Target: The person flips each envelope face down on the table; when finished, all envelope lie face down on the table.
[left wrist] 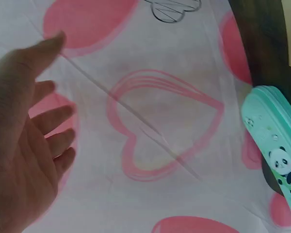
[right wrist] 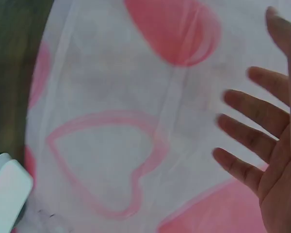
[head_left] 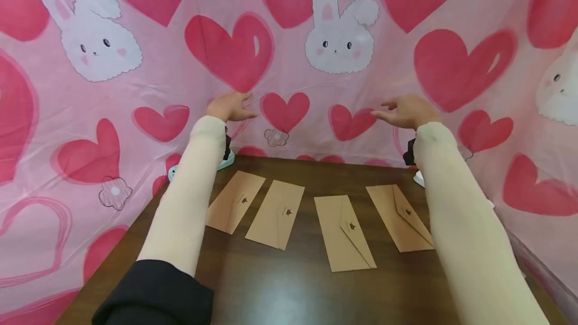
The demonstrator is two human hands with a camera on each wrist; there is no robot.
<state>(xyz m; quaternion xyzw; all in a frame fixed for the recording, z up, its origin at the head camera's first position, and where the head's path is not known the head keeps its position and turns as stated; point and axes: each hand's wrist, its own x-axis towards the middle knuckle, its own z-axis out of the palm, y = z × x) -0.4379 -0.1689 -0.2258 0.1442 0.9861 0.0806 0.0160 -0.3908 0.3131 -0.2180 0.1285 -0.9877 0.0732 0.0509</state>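
Both hands are held up above the far side of the table, near the cloth backdrop, and neither holds anything. My left hand [head_left: 229,106] has relaxed fingers, seen palm-side in the left wrist view. My right hand [head_left: 406,110] has its fingers spread loosely. Below them, side by side on the table, lie several brown envelopes: a far-left envelope [head_left: 236,202], a middle-left envelope [head_left: 273,214], a middle-right envelope [head_left: 340,239] and a far-right envelope [head_left: 388,214], partly behind the right sleeve. Each bears a small dark crown print.
A mint-green case with a panda print [left wrist: 276,145] lies at the table's back left, under the left arm. A white object [right wrist: 9,194] is at the back right, partly hidden. The dark wooden table [head_left: 271,290] meets a pink cloth with hearts and rabbits [head_left: 289,79].
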